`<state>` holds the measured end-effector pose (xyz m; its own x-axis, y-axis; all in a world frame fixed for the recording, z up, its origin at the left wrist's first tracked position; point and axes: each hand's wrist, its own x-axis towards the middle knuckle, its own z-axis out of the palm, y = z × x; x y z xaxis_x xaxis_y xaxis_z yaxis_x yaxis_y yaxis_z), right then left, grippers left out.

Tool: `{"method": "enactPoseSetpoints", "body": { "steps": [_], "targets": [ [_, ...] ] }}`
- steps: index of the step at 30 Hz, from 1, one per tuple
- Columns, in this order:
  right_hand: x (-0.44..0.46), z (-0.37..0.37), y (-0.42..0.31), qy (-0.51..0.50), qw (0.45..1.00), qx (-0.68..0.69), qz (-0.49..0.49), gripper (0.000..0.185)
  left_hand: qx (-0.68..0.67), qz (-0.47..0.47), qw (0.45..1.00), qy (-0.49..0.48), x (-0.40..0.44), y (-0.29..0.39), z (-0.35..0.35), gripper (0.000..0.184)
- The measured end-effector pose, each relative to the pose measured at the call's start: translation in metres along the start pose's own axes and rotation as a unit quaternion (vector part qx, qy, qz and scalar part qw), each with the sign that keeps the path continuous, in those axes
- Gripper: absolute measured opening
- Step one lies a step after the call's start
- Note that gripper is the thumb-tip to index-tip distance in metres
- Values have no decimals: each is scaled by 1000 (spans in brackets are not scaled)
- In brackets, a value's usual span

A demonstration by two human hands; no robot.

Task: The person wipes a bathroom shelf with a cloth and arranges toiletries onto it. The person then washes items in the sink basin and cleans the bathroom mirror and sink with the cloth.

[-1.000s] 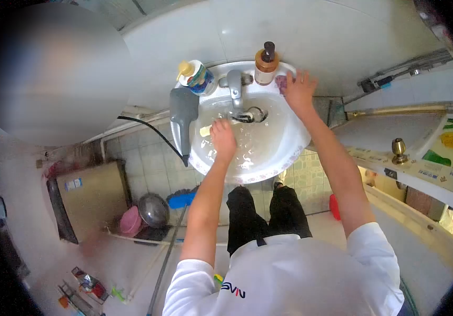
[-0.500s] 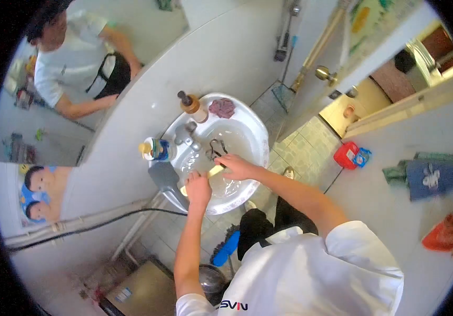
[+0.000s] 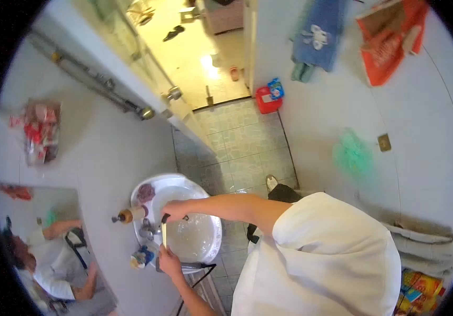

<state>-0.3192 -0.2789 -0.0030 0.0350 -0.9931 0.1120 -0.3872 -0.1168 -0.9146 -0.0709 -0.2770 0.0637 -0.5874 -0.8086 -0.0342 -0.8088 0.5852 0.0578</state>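
While pale, smooth walls [image 3: 105,158] surround a floor [image 3: 237,147] of glossy patterned tiles, a rounded white basin [image 3: 217,231] holds water inside its shiny rim. A grey appliance [image 3: 190,266] with a black cord lies across one side of it. Along the back, an amber pump bottle [image 3: 132,214] and a white-and-blue bottle [image 3: 143,256] flank a metal tap [image 3: 149,229], with a crumpled mauve cloth [image 3: 145,193] beyond the amber one. The right hand [image 3: 175,210], fingers curled, grips a dark object [image 3: 165,218]; the left hand [image 3: 169,260] pinches the near end of a flat, narrow, pale yellow strip [image 3: 164,233] just beside the tap. Whether strip and dark object touch is too small to tell.
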Motion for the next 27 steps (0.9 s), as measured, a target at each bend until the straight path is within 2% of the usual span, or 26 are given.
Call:
{"method": "enactPoseSetpoints", "body": {
  "steps": [2, 3, 6, 7, 9, 10, 11, 12, 15, 17, 18, 19, 20, 21, 22, 23, 24, 25, 26, 27],
  "targets": [
    [2, -16, -11, 23, 999, -31, -8, 20, 4, -35, 999, 23, 6, 5, 2, 24],
    [4, -17, -17, 34, 997, -64, -20, 20, 5, -20, 1000, 23, 5, 0, 2, 24],
    [8, -29, -33, 8, 994, -111, 18, 21, 21, -82, 996, 8, 2, -2, 1, 19],
    [4, -33, -36, 1, 991, -127, 35, 22, 19, -63, 998, 2, 3, -1, 1, 19],
    [1, -27, -30, 30, 988, -139, 57, 24, -41, -83, 996, 3, -2, -10, 2, 20],
    [1, -24, -24, 73, 983, -164, 48, 24, -21, -78, 994, 78, -3, -25, 19, 23],
    [0, -25, -21, 112, 975, -190, 37, 25, -21, -69, 995, 75, -2, -35, 20, 23],
    [0, -26, -18, 116, 974, -189, 42, 25, -56, -77, 993, 72, -2, -43, 17, 25],
    [-2, -24, -13, 87, 977, -94, 169, 23, -80, -120, 988, 46, -4, -42, -3, 31],
    [-12, -20, -9, 100, 981, -83, 145, 23, -140, -73, 977, 143, -3, -62, -5, 33],
    [-14, -12, 0, 94, 976, -80, 178, 23, -99, -97, 984, 115, 0, -52, -26, 36],
    [-16, 0, 9, 84, 972, -75, 208, 23, -118, -109, 980, 117, -1, -37, -43, 36],
    [1, 47, 63, 131, 962, -120, 208, 23, -134, -136, 974, 123, -9, -8, -72, 36],
    [7, 97, 138, 197, 960, 18, 200, 23, -248, -143, 948, 138, -1, -61, -39, 35],
    [10, 123, 175, 81, 972, -130, 177, 25, -421, -131, 883, 163, -8, -26, -67, 33],
    [-5, 120, 185, 148, 969, -186, -67, 29, -152, -53, 976, 149, -3, -30, -81, 34],
    [-9, 123, 188, 59, 964, -258, -29, 28, -154, -43, 976, 149, -7, -31, -89, 34],
    [-30, 77, 124, -35, 944, -328, -3, 27, -186, -66, 962, 191, -7, -33, -92, 30],
    [-35, 52, 91, -39, 972, -111, 202, 26, -225, -167, 945, 167, -1, 0, -122, 28],
    [-43, 45, 79, 15, 979, -52, 199, 27, -245, -120, 945, 181, 5, -6, -123, 29]
  ]
}}
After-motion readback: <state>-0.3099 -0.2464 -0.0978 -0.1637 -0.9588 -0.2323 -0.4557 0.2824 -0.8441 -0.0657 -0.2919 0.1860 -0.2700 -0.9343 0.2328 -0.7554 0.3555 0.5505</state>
